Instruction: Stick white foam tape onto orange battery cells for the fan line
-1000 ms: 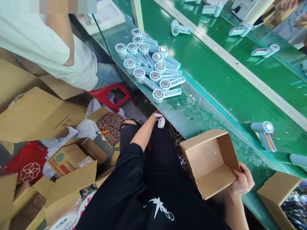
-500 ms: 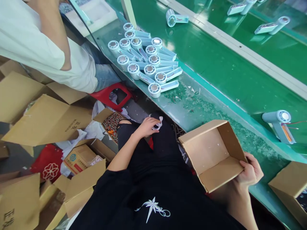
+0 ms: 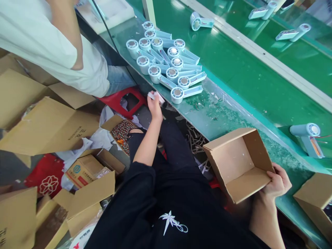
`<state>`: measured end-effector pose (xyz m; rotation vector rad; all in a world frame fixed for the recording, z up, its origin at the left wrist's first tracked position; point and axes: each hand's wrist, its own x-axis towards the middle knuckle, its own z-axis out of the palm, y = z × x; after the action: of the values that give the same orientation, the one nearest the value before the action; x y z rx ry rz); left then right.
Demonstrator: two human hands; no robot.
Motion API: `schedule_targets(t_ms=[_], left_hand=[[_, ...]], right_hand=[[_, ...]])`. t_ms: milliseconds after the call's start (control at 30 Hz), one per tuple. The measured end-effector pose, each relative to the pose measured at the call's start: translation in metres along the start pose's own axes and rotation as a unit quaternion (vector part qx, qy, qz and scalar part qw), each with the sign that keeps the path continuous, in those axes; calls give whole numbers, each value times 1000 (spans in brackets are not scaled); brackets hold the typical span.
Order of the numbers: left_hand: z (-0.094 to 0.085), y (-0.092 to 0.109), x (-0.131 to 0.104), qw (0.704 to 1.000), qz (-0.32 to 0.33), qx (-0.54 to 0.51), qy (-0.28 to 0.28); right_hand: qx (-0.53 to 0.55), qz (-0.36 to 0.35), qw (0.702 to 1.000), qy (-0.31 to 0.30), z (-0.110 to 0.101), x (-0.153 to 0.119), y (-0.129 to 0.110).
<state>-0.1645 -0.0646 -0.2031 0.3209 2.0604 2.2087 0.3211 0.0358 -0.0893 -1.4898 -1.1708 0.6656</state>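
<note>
White tape (image 3: 160, 98) in the left hand (image 3: 155, 107), open cardboard box (image 3: 237, 159) in the right hand (image 3: 278, 181)!
Left fingers pinch the tape beside the workbench (image 3: 193, 116) edge, near those clustered pale-blue handheld fans (image 3: 172, 73); right fingers clamp the box's side wall, its mouth facing the camera.

Left hand (image 3: 155, 106) is held forward, right hand (image 3: 279, 181) gripping.

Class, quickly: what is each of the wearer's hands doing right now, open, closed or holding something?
Left hand: closed on a small white item, perhaps tape.
Right hand: gripping an open cardboard box.
</note>
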Motion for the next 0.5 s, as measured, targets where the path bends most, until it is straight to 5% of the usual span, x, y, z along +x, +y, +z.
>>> schedule_targets(t_ms=[133, 200, 267, 333, 433, 500], left_hand=[[-26, 27, -123, 972, 104, 83, -193], [-32, 48, -163, 935, 195, 115, -272], [-16, 76, -170, 884, 298, 142, -331], [24, 106, -154, 838, 366, 186, -360], [97, 143, -125, 788, 366, 303, -391], [125, 157, -120, 765, 334, 379, -398]], right_hand=[[-15, 13, 1000, -1, 1, 0, -2], [-13, 12, 1000, -5, 1, 1, 1], [-19, -1, 1000, -8, 1, 2, 5], [-27, -15, 999, -13, 0, 4, 9], [-25, -32, 999, -26, -5, 7, 11], [-3, -62, 998, -31, -11, 2, 8]])
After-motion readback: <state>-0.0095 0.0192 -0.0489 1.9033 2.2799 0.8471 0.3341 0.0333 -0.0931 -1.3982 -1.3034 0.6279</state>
